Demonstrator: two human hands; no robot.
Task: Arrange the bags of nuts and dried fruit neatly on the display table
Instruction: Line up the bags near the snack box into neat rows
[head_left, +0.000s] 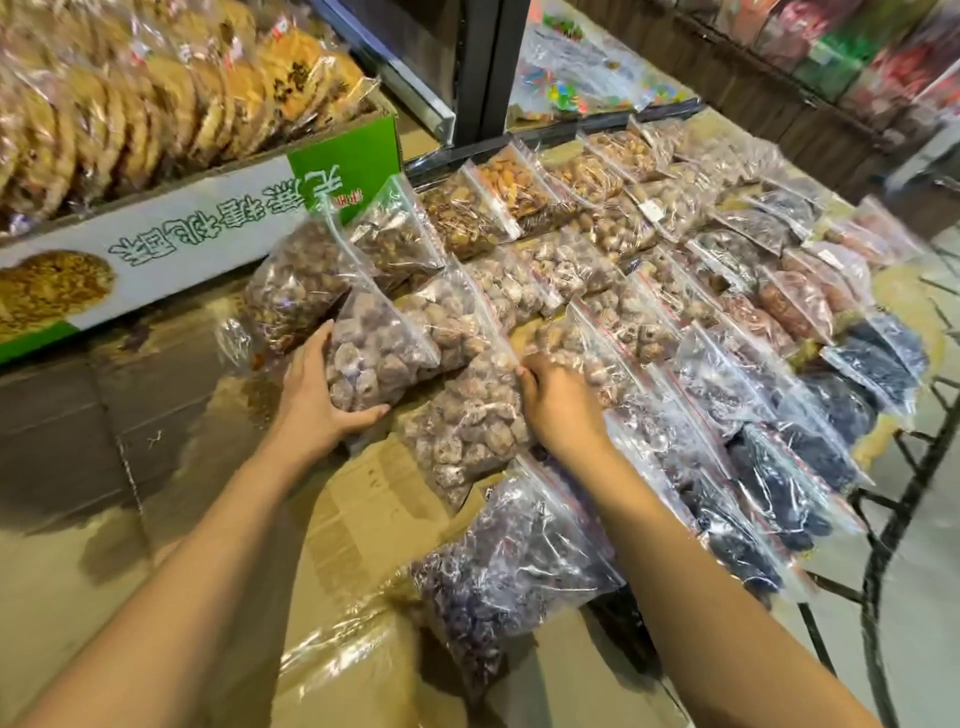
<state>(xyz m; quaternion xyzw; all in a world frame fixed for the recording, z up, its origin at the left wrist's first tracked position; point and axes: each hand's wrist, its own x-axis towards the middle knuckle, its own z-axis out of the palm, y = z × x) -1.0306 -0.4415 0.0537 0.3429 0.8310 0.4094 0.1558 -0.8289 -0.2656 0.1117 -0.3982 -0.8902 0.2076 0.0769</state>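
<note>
Your left hand (322, 395) cups pale fruit bag (379, 358); right hand (558, 402) pinches neighbouring bag (467, 426). Square edges, overlap evenly.

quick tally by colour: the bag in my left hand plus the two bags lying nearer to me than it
pale brown: 2, the held pale brown bag in the left hand and the loose pale brown bag
dark purple: 1, the dark purple bag
total: 3
</note>
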